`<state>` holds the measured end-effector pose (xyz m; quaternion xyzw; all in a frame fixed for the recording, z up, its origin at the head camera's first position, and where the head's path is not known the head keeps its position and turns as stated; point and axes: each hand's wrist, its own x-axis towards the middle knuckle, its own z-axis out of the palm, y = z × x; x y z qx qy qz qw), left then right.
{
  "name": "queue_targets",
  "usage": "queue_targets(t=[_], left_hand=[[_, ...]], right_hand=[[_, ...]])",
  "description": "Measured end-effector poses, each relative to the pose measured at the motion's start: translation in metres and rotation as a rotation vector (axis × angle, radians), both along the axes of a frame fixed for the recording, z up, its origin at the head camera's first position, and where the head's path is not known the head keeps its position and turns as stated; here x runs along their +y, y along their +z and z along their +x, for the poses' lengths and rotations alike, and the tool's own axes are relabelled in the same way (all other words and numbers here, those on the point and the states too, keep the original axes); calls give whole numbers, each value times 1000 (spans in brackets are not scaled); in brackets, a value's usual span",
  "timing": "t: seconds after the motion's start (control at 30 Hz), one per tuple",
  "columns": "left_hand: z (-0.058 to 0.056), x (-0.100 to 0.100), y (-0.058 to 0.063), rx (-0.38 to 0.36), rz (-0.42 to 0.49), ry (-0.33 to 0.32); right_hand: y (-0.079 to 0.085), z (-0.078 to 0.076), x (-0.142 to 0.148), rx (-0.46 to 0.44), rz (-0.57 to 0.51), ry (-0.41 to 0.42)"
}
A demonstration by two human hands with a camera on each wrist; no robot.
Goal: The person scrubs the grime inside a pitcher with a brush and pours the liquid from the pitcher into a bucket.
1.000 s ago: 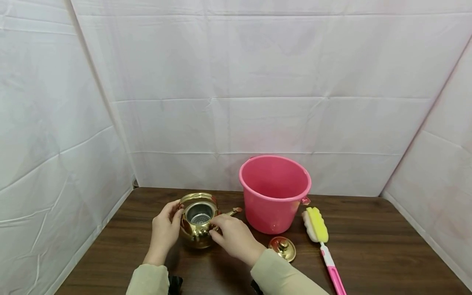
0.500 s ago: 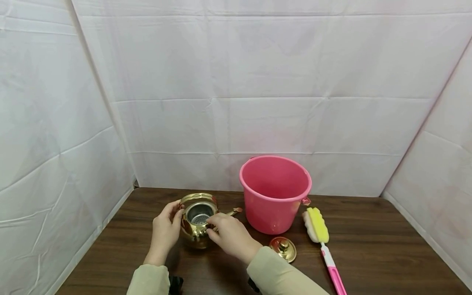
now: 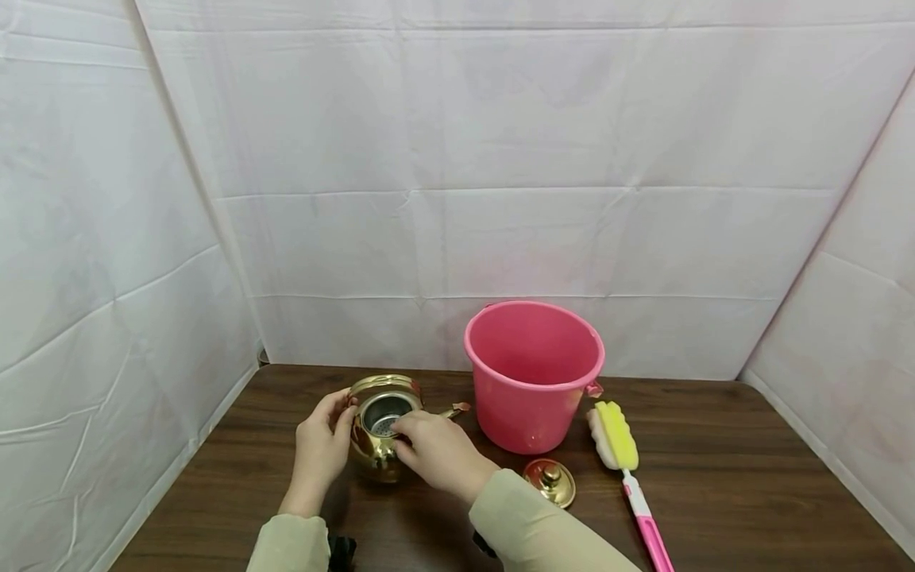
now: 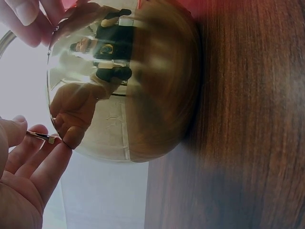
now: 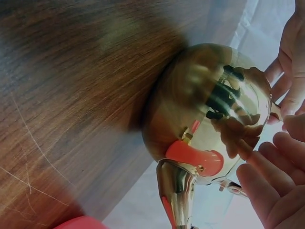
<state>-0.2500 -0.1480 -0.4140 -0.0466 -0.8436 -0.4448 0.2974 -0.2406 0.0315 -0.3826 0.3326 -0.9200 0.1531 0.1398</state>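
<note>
A shiny gold teapot (image 3: 379, 457) stands upright on the dark wooden table (image 3: 700, 477), lidless. Inside its mouth sits a metal strainer (image 3: 382, 413) with small holes. My left hand (image 3: 322, 453) pinches the foot of the arched handle (image 4: 43, 137) between thumb and fingers, at the pot's left side. At the right of the mouth, my right hand (image 3: 439, 453) touches the strainer's rim with loosely bent fingers; its fingertips are partly hidden. The spout (image 5: 176, 191) points right, with an orange-red piece at its tip. The gold lid (image 3: 550, 482) lies knob up, right of my right hand.
A pink bucket (image 3: 532, 413) stands behind the lid, close to the spout tip. To its right lies a sponge brush (image 3: 616, 437) with a yellow and white head and a pink handle. White cloth walls (image 3: 457, 199) enclose the table's back and sides.
My right hand has shifted slightly left, its fingertips moving a little further over the teapot's mouth. My left hand, the teapot and the other things keep their places.
</note>
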Motion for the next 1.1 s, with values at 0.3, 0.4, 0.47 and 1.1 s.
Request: queue_targets(t=[0.3, 0.4, 0.47, 1.1], left_hand=[[0, 0, 0, 6, -8, 9], [1, 1, 1, 5, -9, 9], [1, 1, 1, 4, -10, 9], [1, 0, 1, -6, -11, 7]], right_hand=[[-2, -3, -5, 20, 53, 2], [-2, -4, -7, 18, 83, 8], [-2, -4, -9, 24, 105, 10], [12, -9, -27, 8, 402, -74]])
